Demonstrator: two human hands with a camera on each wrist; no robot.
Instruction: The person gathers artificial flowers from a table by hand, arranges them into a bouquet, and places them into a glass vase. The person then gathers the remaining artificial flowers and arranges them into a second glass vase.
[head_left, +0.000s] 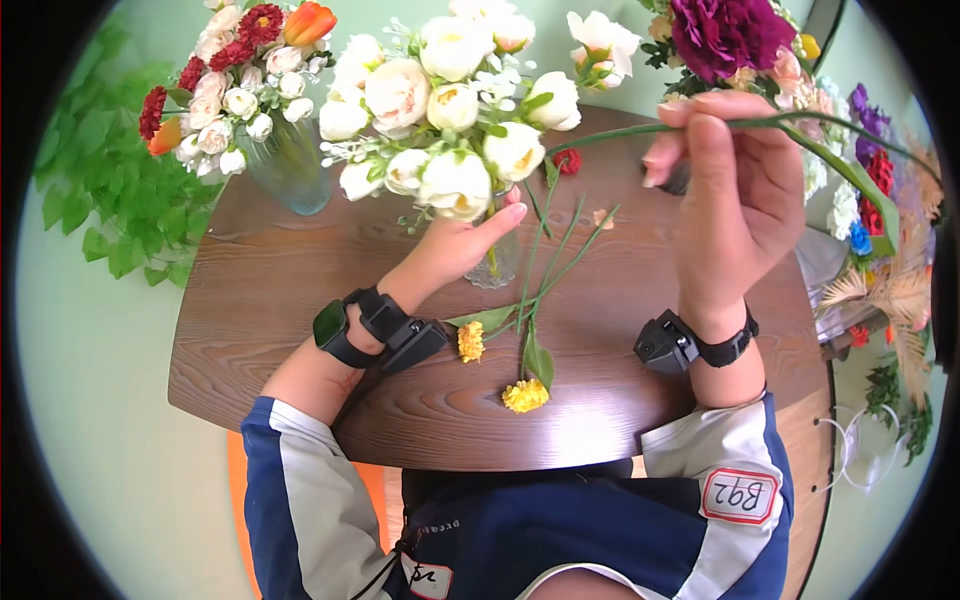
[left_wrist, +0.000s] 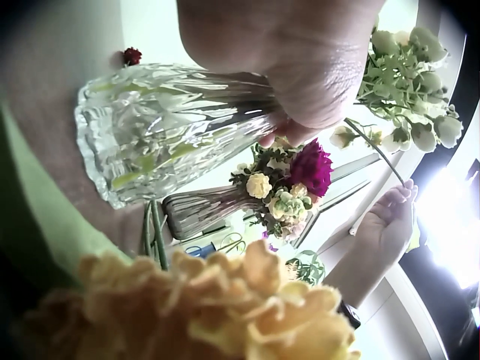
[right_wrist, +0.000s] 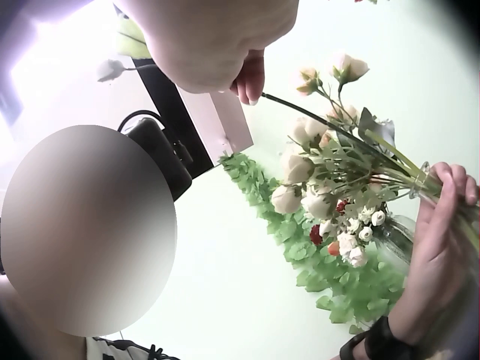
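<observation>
White and cream flowers [head_left: 455, 110] stand bunched in a clear ribbed glass vase [left_wrist: 172, 127], upright on the table. The left hand [head_left: 455, 240] grips the vase's neck just below the blooms. Raised at the right, the right hand [head_left: 735, 190] pinches a long green stem [head_left: 625, 131] between thumb and fingers. In the right wrist view the stem [right_wrist: 315, 118] runs from the right hand's fingertips [right_wrist: 251, 96] down into the bunch near the left hand [right_wrist: 442, 232]. The stem's other part, with a long leaf [head_left: 850, 175], reaches out to the right.
Two yellow flowers [head_left: 525, 396] with crossing green stems lie on the brown table [head_left: 270, 300], and a red flower [head_left: 567, 161] lies behind the vase. Another vase [head_left: 290, 170] of red, orange and white flowers stands back left. A purple flower [head_left: 725, 35] and more bouquets line the right side.
</observation>
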